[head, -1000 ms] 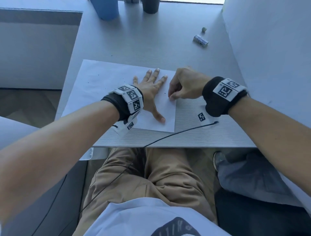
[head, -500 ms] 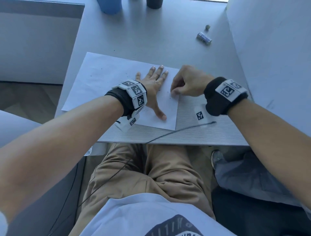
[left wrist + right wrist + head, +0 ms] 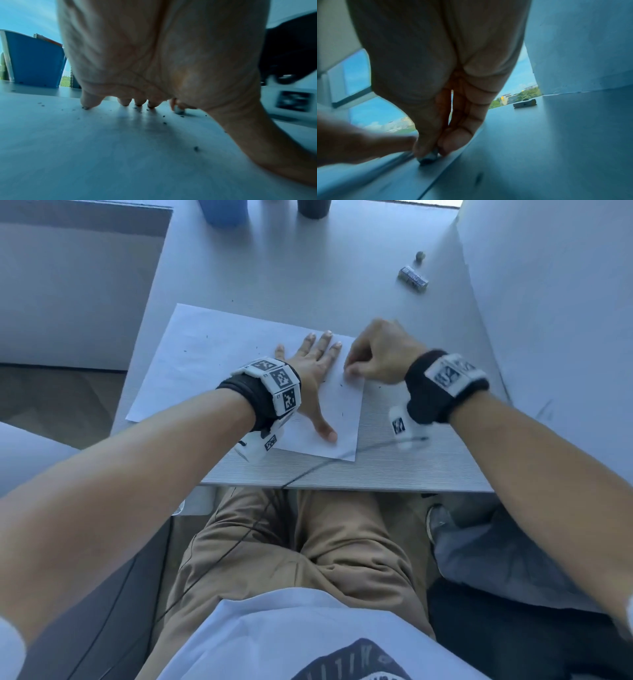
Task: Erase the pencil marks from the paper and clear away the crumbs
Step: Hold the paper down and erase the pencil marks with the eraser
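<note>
A white sheet of paper lies on the grey table, dotted with dark eraser crumbs. My left hand lies flat on the sheet's right part with fingers spread, pressing it down. My right hand is at the sheet's right edge, and its thumb and fingertips pinch a small grey eraser against the paper. The same eraser shows just past my left fingers in the left wrist view.
A small wrapped block and a tiny round object lie at the table's far right. A blue container and a dark cup stand at the far edge. A wall borders the right side. A black cable crosses the near edge.
My right hand with the eraser has shifted a little over the sheet's right edge, blurred with motion. The left hand stays flat on the paper.
</note>
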